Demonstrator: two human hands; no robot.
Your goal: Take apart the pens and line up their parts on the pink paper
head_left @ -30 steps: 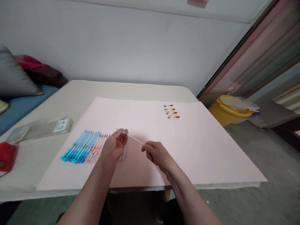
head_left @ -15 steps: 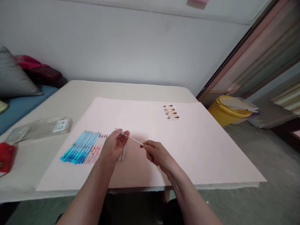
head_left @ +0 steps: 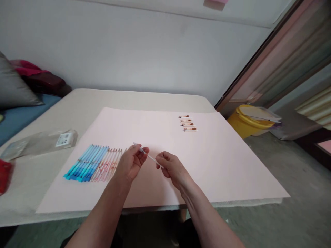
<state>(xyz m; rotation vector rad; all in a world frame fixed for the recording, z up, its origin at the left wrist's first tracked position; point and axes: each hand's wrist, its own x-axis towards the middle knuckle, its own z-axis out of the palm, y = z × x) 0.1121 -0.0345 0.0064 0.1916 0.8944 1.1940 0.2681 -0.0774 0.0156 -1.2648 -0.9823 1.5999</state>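
Note:
My left hand (head_left: 133, 161) pinches a small whitish pen part (head_left: 140, 148) between thumb and fingers. From it a thin white pen refill (head_left: 152, 158) slants down to my right hand (head_left: 168, 166), whose thumb and fingers are closed on its other end. Whether the refill sits inside the pen part or only touches it, I cannot tell. Both hands are above the pink sheet. Left of them lies a row of blue pens (head_left: 86, 162), followed by pink-and-white pens (head_left: 107, 165), partly covered by my left hand.
Several short brown-and-cream pen pieces (head_left: 186, 124) with thin white sticks lie toward the back right of the pink sheet (head_left: 219, 165). A clear plastic bag (head_left: 42, 144) and a red object (head_left: 5, 175) are at the left. A yellow bucket (head_left: 241, 122) stands right of the table.
My left hand has shifted to the right, bringing the pen part with it, and my right hand has turned slightly. More of the pink-and-white pens now shows.

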